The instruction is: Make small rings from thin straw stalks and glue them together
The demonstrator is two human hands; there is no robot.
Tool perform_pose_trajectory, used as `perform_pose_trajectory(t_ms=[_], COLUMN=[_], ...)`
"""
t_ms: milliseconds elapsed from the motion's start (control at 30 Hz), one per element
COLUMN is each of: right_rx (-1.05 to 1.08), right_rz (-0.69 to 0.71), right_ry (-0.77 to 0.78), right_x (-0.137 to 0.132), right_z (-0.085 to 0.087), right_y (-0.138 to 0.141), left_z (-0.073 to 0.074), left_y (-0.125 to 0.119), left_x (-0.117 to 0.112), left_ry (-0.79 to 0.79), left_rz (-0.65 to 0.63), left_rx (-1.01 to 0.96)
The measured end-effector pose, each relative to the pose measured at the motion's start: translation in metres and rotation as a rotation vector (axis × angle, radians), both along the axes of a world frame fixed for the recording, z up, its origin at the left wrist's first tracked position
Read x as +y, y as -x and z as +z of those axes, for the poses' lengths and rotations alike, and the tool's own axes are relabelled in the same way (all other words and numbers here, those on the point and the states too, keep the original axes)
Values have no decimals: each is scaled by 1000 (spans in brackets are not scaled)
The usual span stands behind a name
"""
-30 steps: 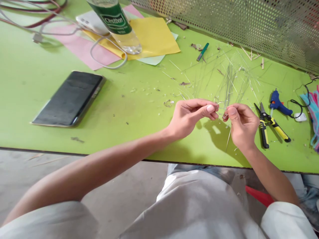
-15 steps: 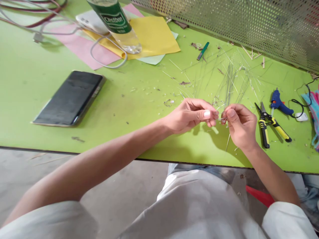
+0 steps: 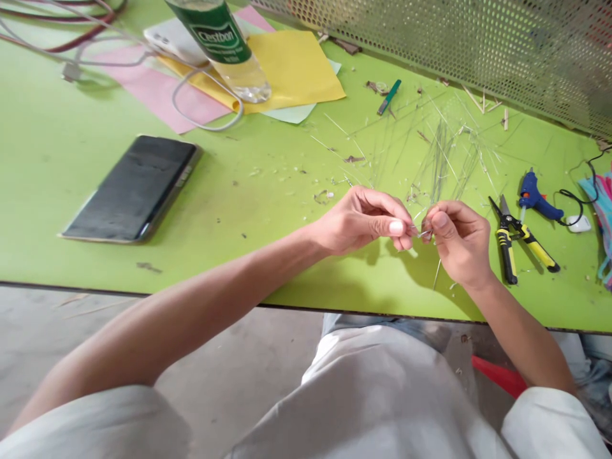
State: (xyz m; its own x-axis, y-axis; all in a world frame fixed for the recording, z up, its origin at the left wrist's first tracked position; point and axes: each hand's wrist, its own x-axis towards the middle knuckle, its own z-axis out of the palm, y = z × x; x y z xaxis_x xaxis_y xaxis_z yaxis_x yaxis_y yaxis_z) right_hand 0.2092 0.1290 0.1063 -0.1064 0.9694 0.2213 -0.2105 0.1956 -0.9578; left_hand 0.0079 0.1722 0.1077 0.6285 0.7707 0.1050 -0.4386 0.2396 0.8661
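My left hand point(image 3: 361, 223) and my right hand point(image 3: 456, 242) meet above the green table point(image 3: 143, 191), fingertips almost touching. Between them is a small thin pale sliver point(image 3: 421, 234), pinched by both sets of fingers. Its exact shape is mostly hidden by my fingertips. Just behind my hands lies a loose heap of thin straw-like strands point(image 3: 440, 156), with crumbs scattered around it. Beyond my right hand are yellow-and-black snips point(image 3: 507, 245) and a blue glue gun point(image 3: 533, 196).
A black phone point(image 3: 131, 189) lies to the left. At the back are a green-labelled bottle point(image 3: 215, 41) on yellow paper point(image 3: 291, 70) and pink paper point(image 3: 153, 89), with cables point(image 3: 205, 111). A perforated metal screen point(image 3: 478, 44) runs along the far edge.
My hands have drawn slightly closer together, and my left hand has shifted a little to the right. The objects on the table have not moved.
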Motion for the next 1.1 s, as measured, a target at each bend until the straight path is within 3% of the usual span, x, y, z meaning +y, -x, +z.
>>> perform_pose_trajectory(t_ms=[300, 533, 600, 733, 833, 1100], right_rx=[-4, -30, -50, -116, -207, -304], right_rz=[120, 150, 106, -140, -304, -387], right_ry=[66, 119, 99, -89, -235, -252], right_x=[-5, -7, -5, -5, -6, -8], right_z=[2, 7, 5, 4, 5, 2], right_y=[5, 11, 8, 4, 4, 8], left_z=[-4, 3, 4, -1, -6, -7], left_y=[8, 12, 9, -4, -10, -14], left_x=[11, 11, 8, 3, -4, -23], left_ry=[6, 61, 93, 57, -27, -243], left_rz=[-278, -443, -353, 26, 262, 571], left_rx=[31, 154, 129, 61, 119, 262])
